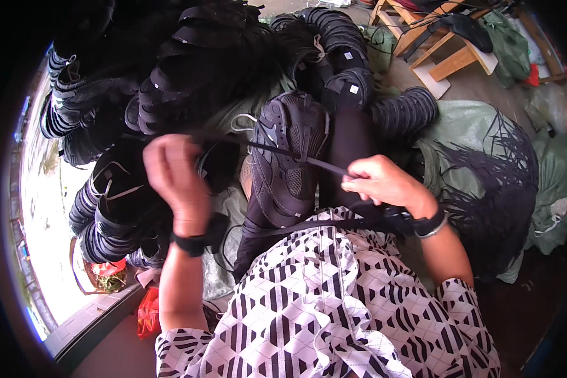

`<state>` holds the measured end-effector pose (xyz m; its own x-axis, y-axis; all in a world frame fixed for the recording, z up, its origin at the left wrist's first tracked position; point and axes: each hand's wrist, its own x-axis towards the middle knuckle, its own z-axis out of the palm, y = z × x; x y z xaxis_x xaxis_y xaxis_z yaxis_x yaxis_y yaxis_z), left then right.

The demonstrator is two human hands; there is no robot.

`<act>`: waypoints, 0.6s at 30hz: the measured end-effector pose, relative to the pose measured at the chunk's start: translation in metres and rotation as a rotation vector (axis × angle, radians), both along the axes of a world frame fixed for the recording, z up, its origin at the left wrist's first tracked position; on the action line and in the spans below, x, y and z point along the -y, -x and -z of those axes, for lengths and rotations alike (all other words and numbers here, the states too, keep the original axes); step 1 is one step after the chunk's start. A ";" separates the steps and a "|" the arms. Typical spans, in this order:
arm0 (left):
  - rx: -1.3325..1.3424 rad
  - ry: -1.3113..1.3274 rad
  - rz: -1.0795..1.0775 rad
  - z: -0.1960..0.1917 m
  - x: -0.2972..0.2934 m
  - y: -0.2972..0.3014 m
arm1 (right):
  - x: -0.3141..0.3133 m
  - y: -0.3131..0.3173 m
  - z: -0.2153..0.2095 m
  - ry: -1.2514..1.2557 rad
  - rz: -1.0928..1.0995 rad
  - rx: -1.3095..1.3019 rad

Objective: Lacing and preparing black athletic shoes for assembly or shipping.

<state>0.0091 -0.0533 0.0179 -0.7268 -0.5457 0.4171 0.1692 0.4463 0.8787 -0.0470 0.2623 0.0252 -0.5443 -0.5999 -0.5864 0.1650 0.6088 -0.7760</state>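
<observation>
A black shoe upper (290, 157) with mesh panels lies across my thighs, its toe toward me. Over it a flat black shoelace (324, 166) runs in a straight line between my hands. My right hand (384, 181), to the right of the upper, pinches the lace between thumb and fingers. On the left, my left hand (177, 173) is raised and blurred by motion, its fingers curled at the lace's other end. Both wrists wear dark bands.
Stacks of nested black uppers (201, 69) crowd the left and far side. Many loose black laces (501, 164) drape over a green sack (460, 123) on my right. A wooden stool (453, 60) stands at the far right, and a red plastic bag (148, 313) at the lower left.
</observation>
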 end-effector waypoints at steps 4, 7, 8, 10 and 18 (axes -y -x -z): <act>-0.228 -0.707 -0.168 -0.043 0.090 -0.007 | -0.032 -0.001 0.005 0.151 0.074 -0.014; 0.151 -0.302 0.191 -0.025 0.190 -0.033 | -0.042 0.002 0.004 0.548 0.133 -0.023; 0.428 0.333 0.029 -0.033 0.193 -0.032 | -0.050 0.000 -0.001 0.542 0.148 -0.033; 0.410 0.698 -0.002 -0.050 0.270 -0.055 | -0.062 -0.008 -0.010 0.940 0.289 0.045; 0.483 0.045 -0.164 -0.071 0.432 -0.120 | -0.309 -0.031 -0.029 1.759 1.127 0.005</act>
